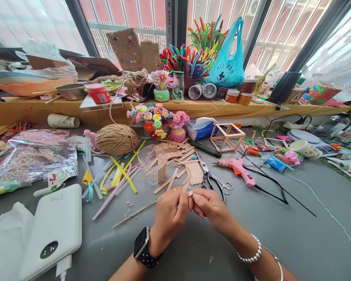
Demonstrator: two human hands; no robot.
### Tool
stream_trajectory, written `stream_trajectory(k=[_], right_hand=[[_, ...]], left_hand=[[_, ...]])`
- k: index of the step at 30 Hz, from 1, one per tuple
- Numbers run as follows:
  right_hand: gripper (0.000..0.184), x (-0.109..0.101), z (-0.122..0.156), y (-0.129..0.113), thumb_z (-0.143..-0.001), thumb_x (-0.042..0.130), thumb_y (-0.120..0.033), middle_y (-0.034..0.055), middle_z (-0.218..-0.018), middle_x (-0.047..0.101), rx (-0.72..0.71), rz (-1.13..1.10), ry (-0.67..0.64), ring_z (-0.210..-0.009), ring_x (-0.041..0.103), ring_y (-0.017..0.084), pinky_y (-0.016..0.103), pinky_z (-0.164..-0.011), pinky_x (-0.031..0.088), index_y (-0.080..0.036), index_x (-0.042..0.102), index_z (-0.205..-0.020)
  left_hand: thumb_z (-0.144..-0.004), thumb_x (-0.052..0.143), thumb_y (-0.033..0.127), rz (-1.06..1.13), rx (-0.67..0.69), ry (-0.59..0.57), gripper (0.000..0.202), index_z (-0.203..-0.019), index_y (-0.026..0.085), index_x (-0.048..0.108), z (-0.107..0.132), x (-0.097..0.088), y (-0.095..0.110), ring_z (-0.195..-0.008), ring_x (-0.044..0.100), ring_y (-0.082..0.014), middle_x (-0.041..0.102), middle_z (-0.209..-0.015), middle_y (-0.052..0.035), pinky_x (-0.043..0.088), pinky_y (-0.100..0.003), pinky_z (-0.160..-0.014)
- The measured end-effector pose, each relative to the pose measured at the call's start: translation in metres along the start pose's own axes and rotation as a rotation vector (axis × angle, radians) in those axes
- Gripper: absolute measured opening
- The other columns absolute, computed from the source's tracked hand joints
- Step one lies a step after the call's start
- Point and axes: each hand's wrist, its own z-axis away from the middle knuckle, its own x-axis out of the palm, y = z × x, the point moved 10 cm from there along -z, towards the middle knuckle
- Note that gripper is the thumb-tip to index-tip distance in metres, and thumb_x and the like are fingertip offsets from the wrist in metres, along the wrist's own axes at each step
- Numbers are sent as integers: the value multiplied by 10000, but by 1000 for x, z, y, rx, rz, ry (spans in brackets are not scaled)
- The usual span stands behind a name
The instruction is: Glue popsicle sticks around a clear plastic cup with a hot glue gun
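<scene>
Grey tabletop (105,246) below, both hands (169,208) (212,207) pinch a pale piece (190,193) (mostly hidden).

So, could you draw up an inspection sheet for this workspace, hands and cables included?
Surface: grey table, with small pink scraps.
Things in hand: small pale piece, mostly hidden by fingers.
Clutter: wooden sticks, twine ball, pink glue gun.
Hands: left hand and right hand together, both pinching the piece.
Cables: black cable from the glue gun; white plug at the power bank.
Surroundings: ledge holding a blue bag; barred windows behind.
</scene>
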Motion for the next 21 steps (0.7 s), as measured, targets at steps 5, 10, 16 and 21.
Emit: stream_trajectory(k=[5, 10, 16, 21], right_hand=[[315, 4, 1, 10, -789, 362, -360, -70, -419, 318, 50, -157, 83, -413, 261, 63, 227, -437, 223, -200, 363, -518], [269, 7, 2, 15, -772, 378, -366, -86, -436, 295, 101, -239, 117, -410, 224, 55, 219, -418, 191, -205, 334, -561], [270, 6, 1, 11, -774, 371, -359, -85, -437, 286, 101, -254, 50, -411, 221, 53, 218, -413, 183, -200, 337, -558], [286, 4, 2, 10, -795, 318, -352, -48, -456, 382, 124, -191, -7, -408, 276, 59, 217, -394, 184, -188, 383, -571]], left_hand=[[-870, 275, 234, 62, -63, -7, 387, -489, 189, 329, 1, 5, -8, -434, 365, -93, 394, -454, 24, 260, -226, -479], [-863, 273, 249, 88, -84, -22, 356, -512, 195, 290, 2, 10, -12, -445, 333, -96, 366, -465, 26, 239, -238, -479], [-864, 264, 303, 184, -161, -92, 383, -504, 187, 328, 0, 17, -17, -478, 337, -104, 385, -492, 19, 239, -250, -507], [-871, 235, 375, 515, -338, -275, 494, -485, 168, 462, 5, 38, -29, -507, 373, -116, 435, -480, 3, 275, -253, -531]])
